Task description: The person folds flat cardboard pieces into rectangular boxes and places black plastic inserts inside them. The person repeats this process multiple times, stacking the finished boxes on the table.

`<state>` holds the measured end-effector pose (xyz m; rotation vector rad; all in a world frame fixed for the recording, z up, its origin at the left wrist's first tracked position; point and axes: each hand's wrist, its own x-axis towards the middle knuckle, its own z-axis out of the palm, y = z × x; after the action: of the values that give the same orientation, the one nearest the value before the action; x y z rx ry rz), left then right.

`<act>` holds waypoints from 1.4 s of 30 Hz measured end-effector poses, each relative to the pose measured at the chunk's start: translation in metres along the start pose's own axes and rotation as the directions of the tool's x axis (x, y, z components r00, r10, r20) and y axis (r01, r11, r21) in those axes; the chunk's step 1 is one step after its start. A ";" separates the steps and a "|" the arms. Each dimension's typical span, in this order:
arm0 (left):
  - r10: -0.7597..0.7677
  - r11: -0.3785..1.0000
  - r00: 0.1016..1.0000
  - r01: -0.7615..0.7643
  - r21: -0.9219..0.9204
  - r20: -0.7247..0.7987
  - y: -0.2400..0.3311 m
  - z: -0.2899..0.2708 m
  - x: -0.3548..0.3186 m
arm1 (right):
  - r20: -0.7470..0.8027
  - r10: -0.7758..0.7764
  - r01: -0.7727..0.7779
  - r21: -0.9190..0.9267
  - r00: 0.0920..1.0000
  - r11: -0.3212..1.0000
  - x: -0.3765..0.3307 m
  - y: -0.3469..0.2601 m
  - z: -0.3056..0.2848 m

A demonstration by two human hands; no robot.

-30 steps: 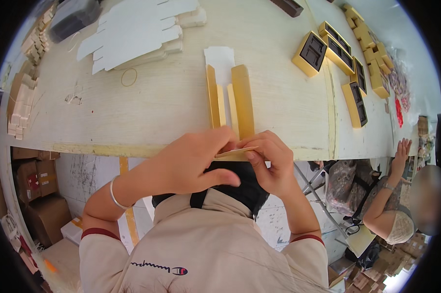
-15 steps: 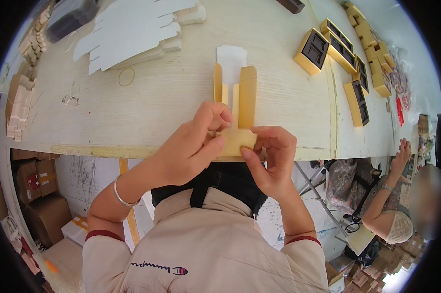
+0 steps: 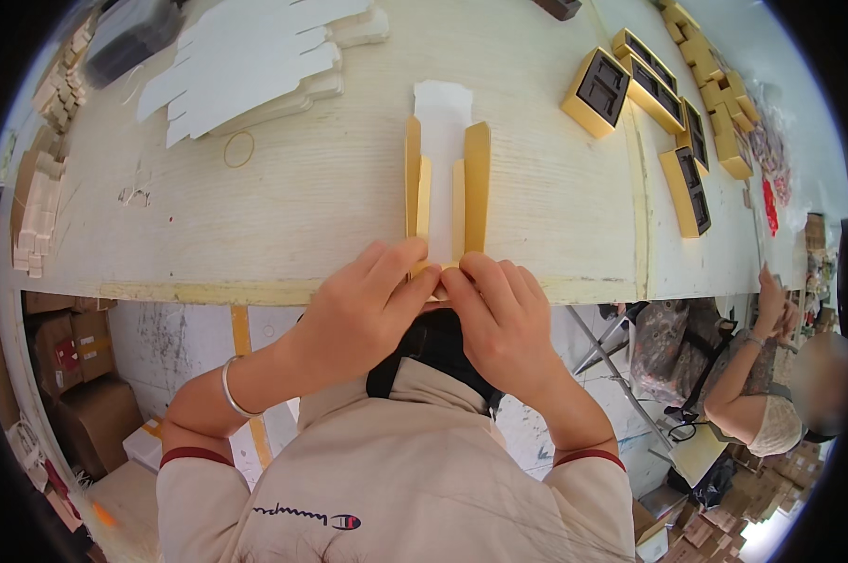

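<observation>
A partly folded gold cardboard box [image 3: 477, 178] lies at the table's front edge, its white inside facing up and its two long side walls raised. My left hand [image 3: 363, 291] pinches the left corner of its near end. At the right corner of that same end, my right hand [image 3: 501, 305] has its fingers closed on the card. Both thumbs and forefingers almost meet in the middle of the near end. The near flap is mostly hidden behind my fingers.
Flat white box blanks [image 3: 246, 66] are stacked at the far left, beside a rubber band [image 3: 239, 148]. Gold boxes with black inserts [image 3: 598, 92] stand at the right, with more gold boxes [image 3: 710, 75] behind. Another person [image 3: 757, 385] works at the far right.
The near gold flap, upright before, is now folded down under my fingers. My hands have moved closer together, and the side walls stand wider apart.
</observation>
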<state>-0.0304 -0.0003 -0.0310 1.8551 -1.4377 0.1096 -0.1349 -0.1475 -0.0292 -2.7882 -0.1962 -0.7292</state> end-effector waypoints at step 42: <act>0.023 0.995 0.849 -0.068 0.066 0.528 -0.016 -0.035 0.030 | 0.272 0.081 -0.154 0.259 0.959 0.953 0.008 0.010 -0.027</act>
<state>0.0076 -0.0011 0.0001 2.0127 -1.8696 -0.3549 -0.1389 -0.1644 -0.0049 -2.5870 -0.1621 -0.2804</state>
